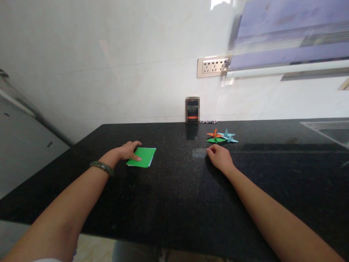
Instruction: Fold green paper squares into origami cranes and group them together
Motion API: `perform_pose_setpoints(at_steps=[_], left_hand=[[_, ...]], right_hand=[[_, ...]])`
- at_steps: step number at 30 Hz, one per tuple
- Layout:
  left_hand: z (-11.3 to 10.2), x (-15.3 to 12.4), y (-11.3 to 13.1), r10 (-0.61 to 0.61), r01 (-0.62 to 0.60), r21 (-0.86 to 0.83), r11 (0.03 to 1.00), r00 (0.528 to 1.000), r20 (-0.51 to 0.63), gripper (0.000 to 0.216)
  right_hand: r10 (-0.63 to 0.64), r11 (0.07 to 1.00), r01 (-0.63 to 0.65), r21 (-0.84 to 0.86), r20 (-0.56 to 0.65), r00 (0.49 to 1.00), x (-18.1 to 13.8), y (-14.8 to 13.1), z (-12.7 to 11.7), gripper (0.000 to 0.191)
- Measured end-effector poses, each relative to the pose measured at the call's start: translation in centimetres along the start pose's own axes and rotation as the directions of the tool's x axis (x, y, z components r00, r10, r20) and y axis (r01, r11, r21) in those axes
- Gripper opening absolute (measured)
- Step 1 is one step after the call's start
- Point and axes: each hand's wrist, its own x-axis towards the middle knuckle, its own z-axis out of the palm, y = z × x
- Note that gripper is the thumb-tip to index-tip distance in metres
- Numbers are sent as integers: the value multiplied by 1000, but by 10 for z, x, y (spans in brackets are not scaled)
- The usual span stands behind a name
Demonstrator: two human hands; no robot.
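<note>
My left hand (129, 151), with a green bangle (101, 168) on its wrist, is at the left edge of a stack of square paper (144, 157). The top sheet is green, and paler edges show under it. My thumb lies on the green sheet, while the index finger is stretched out above the far left corner, apart from the thumb. My right hand (220, 157) rests on the counter with its fingers curled in, and nothing shows in it. Just beyond it lie folded paper cranes: an orange one (215, 134), a green one (216, 140) and light blue ones (228, 136).
The dark speckled countertop (169, 203) runs up to a white tiled wall. A small dark box-like object (192, 110), blurred out, stands against the wall beside a beaded strand (208, 122). A socket panel (212, 67) is above. At the right is a sink edge (321, 133).
</note>
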Motion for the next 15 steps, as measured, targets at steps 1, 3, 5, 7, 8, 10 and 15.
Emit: perform_pose_setpoints(at_steps=[1, 3, 5, 7, 8, 10, 15], left_hand=[[0, 0, 1, 0, 0, -5, 1000, 1000, 9, 84], [-1, -2, 3, -2, 3, -5, 1000, 999, 32, 83], [-2, -3, 5, -9, 9, 6, 1000, 999, 39, 77], [-3, -4, 7, -14, 13, 6, 1000, 1000, 22, 74], [-3, -4, 8, -13, 13, 6, 1000, 1000, 9, 73], [-3, -5, 10, -13, 14, 8, 1000, 999, -30, 73], [-2, -8, 12, 71, -68, 28, 997, 989, -133, 65]], right_hand=[[1, 1000, -1, -2, 0, 1000, 0, 0, 0, 20], [2, 1000, -2, -4, 1, 1000, 0, -1, 0, 20], [3, 1000, -3, -5, 2, 1000, 0, -1, 0, 20], [6, 1000, -6, -6, 3, 1000, 0, 0, 0, 21], [8, 1000, -8, -7, 3, 1000, 0, 0, 0, 21], [11, 1000, -11, -9, 0, 1000, 1, 0, 1, 21], [9, 1000, -9, -11, -3, 1000, 0, 1, 2, 20]])
